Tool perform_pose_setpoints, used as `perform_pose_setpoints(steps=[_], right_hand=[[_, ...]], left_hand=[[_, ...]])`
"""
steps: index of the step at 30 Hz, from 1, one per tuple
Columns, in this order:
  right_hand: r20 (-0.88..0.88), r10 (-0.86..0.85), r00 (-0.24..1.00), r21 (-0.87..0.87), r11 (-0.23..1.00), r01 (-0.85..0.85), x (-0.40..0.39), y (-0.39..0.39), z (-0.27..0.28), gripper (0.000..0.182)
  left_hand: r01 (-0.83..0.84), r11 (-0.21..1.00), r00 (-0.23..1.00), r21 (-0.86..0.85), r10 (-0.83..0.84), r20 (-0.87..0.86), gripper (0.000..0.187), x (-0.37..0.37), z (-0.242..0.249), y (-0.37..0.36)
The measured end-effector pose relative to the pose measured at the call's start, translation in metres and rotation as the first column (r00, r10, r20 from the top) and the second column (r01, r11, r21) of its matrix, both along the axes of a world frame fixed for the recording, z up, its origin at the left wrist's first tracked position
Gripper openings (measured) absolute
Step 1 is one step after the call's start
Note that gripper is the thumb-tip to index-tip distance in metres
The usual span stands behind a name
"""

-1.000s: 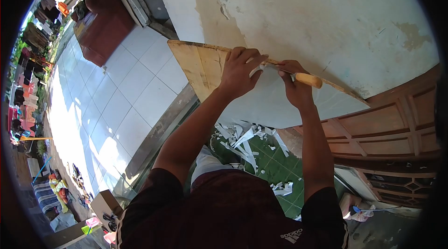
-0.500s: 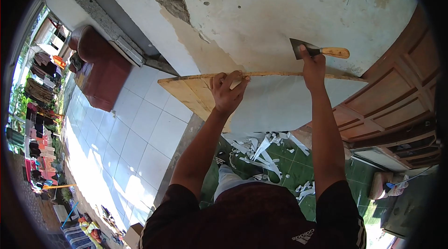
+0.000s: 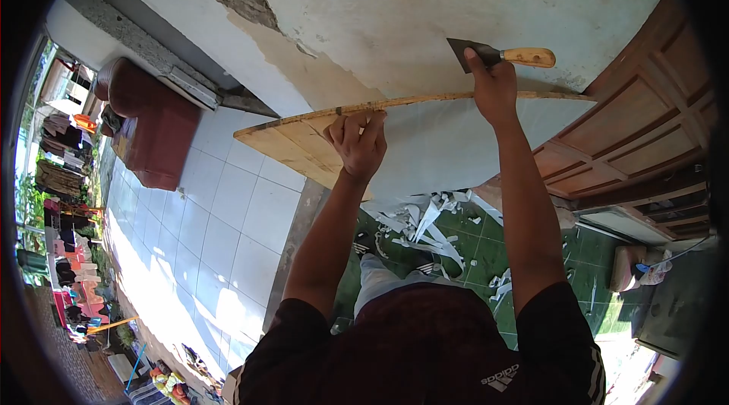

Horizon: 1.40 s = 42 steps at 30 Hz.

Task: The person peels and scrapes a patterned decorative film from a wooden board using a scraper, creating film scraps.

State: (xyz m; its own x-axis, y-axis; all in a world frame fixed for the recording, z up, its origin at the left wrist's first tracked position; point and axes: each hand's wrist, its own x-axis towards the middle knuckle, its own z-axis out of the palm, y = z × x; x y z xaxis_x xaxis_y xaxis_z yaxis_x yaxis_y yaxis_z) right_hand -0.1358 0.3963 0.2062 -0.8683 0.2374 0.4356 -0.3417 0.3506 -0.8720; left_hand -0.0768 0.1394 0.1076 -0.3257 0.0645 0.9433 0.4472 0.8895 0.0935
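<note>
In my right hand (image 3: 495, 90) is a putty knife (image 3: 486, 55) with a dark blade and wooden handle, the thumb pressed on the blade. It is raised above the top edge of a wooden panel (image 3: 292, 139) that stands against the wall. A white facing sheet (image 3: 433, 147) covers the panel's right part; bare wood shows on the left. My left hand (image 3: 357, 143) is closed, its bent fingertips at the panel's top edge where the facing begins. The fingers partly hide what they pinch there.
Torn white strips (image 3: 429, 226) litter the green tiled floor (image 3: 474, 249) around my feet. A wooden paneled door (image 3: 615, 131) stands at right. The plastered wall (image 3: 395, 25) is ahead. A reddish sofa (image 3: 156, 128) sits on the white tiles (image 3: 247, 215) to the left.
My view has shifted slightly, so wall, panel and hands sit a little differently in it. Both hands keep much the same pose, with the putty knife still in the right one.
</note>
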Motion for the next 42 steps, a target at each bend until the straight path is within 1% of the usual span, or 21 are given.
perform_pose_setpoints(steps=[3, 6, 9, 10, 11, 13, 14, 15, 16, 19, 20, 23, 26, 29, 32, 35, 38, 41, 42], right_hand=[[-0.016, 0.006, 1.000, 0.019, 1.000, -0.006, -0.003, 0.002, -0.004, 0.048], [-0.033, 0.015, 0.999, 0.039, 0.999, -0.014, -0.006, 0.003, -0.003, 0.046], [-0.041, 0.021, 0.999, 0.041, 0.999, -0.019, -0.002, 0.002, -0.002, 0.045], [-0.045, 0.026, 0.999, 0.042, 0.999, -0.024, -0.002, 0.002, -0.003, 0.045], [-0.050, 0.028, 0.998, 0.041, 0.999, -0.026, -0.003, 0.002, -0.003, 0.044], [-0.039, 0.029, 0.999, 0.049, 0.998, -0.027, -0.004, 0.003, -0.003, 0.044], [-0.031, 0.027, 0.999, 0.053, 0.998, -0.025, -0.002, 0.003, -0.003, 0.044], [-0.026, 0.024, 0.999, 0.048, 0.999, -0.022, -0.001, 0.003, -0.004, 0.044], [-0.023, 0.022, 0.999, 0.043, 0.999, -0.021, -0.001, 0.002, -0.003, 0.043], [-0.024, 0.006, 1.000, 0.072, 0.997, -0.004, 0.002, -0.001, 0.002, 0.043], [-0.026, -0.002, 1.000, 0.089, 0.996, 0.004, 0.003, -0.001, 0.003, 0.043], [-0.042, 0.015, 0.999, 0.074, 0.997, -0.012, 0.001, 0.000, 0.001, 0.044], [-0.004, 0.007, 1.000, 0.093, 0.996, -0.006, 0.003, 0.001, 0.004, 0.045], [0.040, 0.003, 0.999, 0.132, 0.991, -0.008, 0.000, 0.005, -0.001, 0.046], [0.002, 0.001, 1.000, 0.115, 0.993, -0.001, 0.001, 0.002, -0.002, 0.044], [-0.002, 0.005, 1.000, 0.126, 0.992, -0.005, 0.005, 0.000, 0.001, 0.042], [-0.003, -0.002, 1.000, 0.178, 0.984, 0.002, 0.006, -0.001, 0.002, 0.037], [-0.061, 0.018, 0.998, 0.173, 0.985, -0.007, 0.006, -0.005, 0.002, 0.033], [-0.060, 0.022, 0.998, 0.182, 0.983, -0.011, 0.007, -0.007, 0.003, 0.032]], left_hand=[[0.023, 0.999, 0.999, 0.029, -0.024, 0.041, 0.023, 0.001, -0.001, 0.002], [0.066, 0.998, 0.994, 0.000, -0.066, 0.084, 0.022, 0.011, -0.006, -0.004], [0.110, 0.994, 0.990, -0.005, -0.109, 0.086, 0.028, 0.028, -0.009, 0.001], [0.148, 0.988, 0.987, -0.052, -0.144, 0.069, 0.031, 0.039, -0.010, 0.003], [0.235, 0.970, 0.970, -0.067, -0.230, 0.080, 0.029, 0.048, -0.009, 0.003], [0.222, 0.973, 0.967, 0.069, -0.229, 0.113, 0.024, 0.059, 0.005, 0.007], [0.174, 0.935, 0.961, 0.309, -0.230, 0.153, 0.021, 0.056, 0.007, 0.011], [0.104, 0.842, 0.952, 0.529, -0.239, 0.193, 0.019, 0.049, 0.008, 0.017], [0.016, 0.700, 0.940, 0.714, -0.254, 0.228, 0.017, 0.044, 0.011, 0.020], [-0.084, 0.832, 0.843, 0.548, -0.234, 0.484, 0.012, 0.037, 0.035, 0.022], [-0.130, 0.837, 0.848, 0.532, -0.185, 0.497, 0.010, 0.036, 0.036, 0.027], [-0.195, 0.836, 0.845, 0.513, -0.122, 0.521, 0.015, 0.033, 0.034, 0.032], [-0.230, 0.759, 0.839, 0.609, -0.162, 0.519, 0.018, 0.030, 0.037, 0.038], [-0.302, 0.747, 0.786, 0.593, -0.157, 0.598, 0.015, 0.032, 0.045, 0.040], [-0.329, 0.712, 0.779, 0.620, -0.166, 0.605, 0.016, 0.033, 0.049, 0.044], [-0.335, 0.637, 0.776, 0.695, -0.231, 0.586, 0.015, 0.028, 0.041, 0.048], [-0.262, 0.604, 0.840, 0.752, -0.240, 0.486, 0.017, 0.024, 0.032, 0.053], [-0.286, 0.601, 0.826, 0.746, -0.239, 0.510, 0.016, 0.020, 0.030, 0.056], [-0.272, 0.620, 0.842, 0.736, -0.217, 0.495, 0.015, 0.020, 0.027, 0.055]])
